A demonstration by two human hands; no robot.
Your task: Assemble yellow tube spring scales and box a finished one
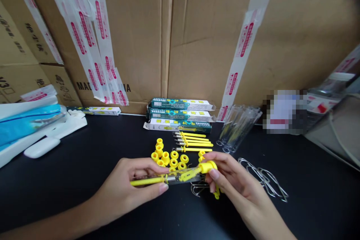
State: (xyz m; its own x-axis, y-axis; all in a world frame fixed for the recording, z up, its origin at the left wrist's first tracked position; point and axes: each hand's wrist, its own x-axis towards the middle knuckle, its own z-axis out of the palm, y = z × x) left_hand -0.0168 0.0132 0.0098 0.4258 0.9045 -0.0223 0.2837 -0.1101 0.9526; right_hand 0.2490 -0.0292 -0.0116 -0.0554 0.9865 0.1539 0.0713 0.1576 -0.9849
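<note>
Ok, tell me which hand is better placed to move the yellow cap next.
The right hand, I'd judge: it pinches the yellow cap at one end of the clear tube, which the left hand holds.

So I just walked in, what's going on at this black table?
A person holds a clear tube with a yellow rod inside in the left hand, while the right hand pinches a yellow cap near the tube's end. Beyond the hands lie more yellow rods with metal ends, loose yellow pieces, and three boxes. Clear tubes and bent metal wires are off to the right.
</note>
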